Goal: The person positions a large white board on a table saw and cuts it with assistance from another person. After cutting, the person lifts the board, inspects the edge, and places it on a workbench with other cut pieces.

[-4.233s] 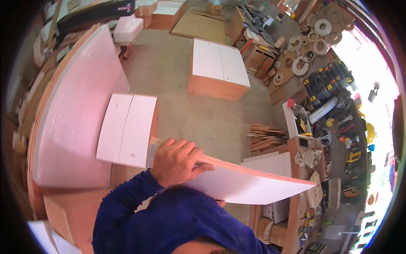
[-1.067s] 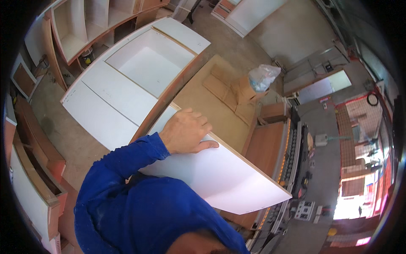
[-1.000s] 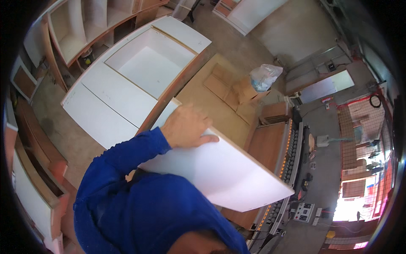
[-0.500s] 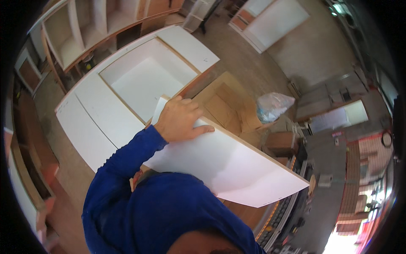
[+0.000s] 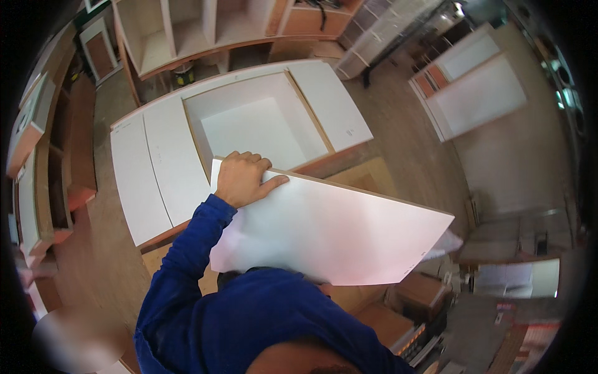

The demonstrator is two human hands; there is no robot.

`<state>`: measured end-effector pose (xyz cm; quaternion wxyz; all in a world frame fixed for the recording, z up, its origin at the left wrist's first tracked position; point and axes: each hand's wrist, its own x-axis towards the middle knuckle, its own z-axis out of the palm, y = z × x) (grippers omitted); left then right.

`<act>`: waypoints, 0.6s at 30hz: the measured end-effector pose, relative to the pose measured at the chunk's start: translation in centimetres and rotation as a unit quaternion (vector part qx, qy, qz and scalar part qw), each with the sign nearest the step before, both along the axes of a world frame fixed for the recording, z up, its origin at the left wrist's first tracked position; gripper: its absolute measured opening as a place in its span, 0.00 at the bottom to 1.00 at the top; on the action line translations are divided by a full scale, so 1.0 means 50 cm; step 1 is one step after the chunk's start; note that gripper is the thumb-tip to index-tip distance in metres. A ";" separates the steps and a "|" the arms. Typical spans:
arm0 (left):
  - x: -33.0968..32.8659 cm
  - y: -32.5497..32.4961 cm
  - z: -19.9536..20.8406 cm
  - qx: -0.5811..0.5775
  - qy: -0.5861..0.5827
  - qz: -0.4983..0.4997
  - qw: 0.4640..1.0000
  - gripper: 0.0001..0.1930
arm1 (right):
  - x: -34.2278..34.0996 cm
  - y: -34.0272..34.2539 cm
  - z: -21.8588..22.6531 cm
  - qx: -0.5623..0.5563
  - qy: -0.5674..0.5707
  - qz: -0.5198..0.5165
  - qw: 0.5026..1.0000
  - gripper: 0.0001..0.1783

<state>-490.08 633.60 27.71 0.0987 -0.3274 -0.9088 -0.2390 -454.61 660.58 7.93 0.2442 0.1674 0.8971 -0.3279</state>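
My left hand (image 5: 243,179) grips the top edge of a white panel (image 5: 330,230) near its left end, fingers over the far side and thumb on the near face. The panel stands tilted in front of my body, its bare board edge upward. A small bit of skin shows at its lower edge; the rest of my right hand is hidden behind the panel and my blue sleeve. Just beyond the panel lies a white cabinet (image 5: 146,168) with one open compartment (image 5: 255,128) facing up, flat white fronts on either side of it.
An unfinished wooden cabinet carcass (image 5: 212,37) stands behind the white one. More cabinet parts (image 5: 78,140) line the left side. Flattened cardboard (image 5: 367,177) and boxes (image 5: 423,293) lie to the right. A white panel (image 5: 476,96) lies far right. A blurred pale shape (image 5: 81,340) is at lower left.
My view has turned to the right, so the surroundings shift across it. The panel's right end has swung up and away, toward the cardboard. My left hand keeps its grip.
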 end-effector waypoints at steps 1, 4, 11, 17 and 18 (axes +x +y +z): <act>-0.028 0.001 -0.013 -0.017 -0.005 0.029 0.999 0.29 | -0.046 0.027 -0.010 -0.007 0.005 0.035 0.999 0.26; -0.097 -0.002 -0.046 -0.028 -0.025 0.121 0.992 0.30 | -0.155 0.083 -0.029 -0.001 0.049 0.085 0.995 0.26; -0.162 -0.079 -0.124 -0.093 -0.144 0.335 0.927 0.31 | -0.379 0.168 -0.107 -0.072 0.159 -0.024 0.984 0.31; -0.102 -0.134 -0.239 -0.117 -0.226 0.524 0.813 0.35 | -0.595 0.277 -0.280 -0.054 0.212 0.074 0.973 0.41; -0.085 -0.134 -0.258 -0.117 -0.264 0.553 0.781 0.36 | -0.632 0.278 -0.296 -0.122 0.162 -0.017 0.979 0.40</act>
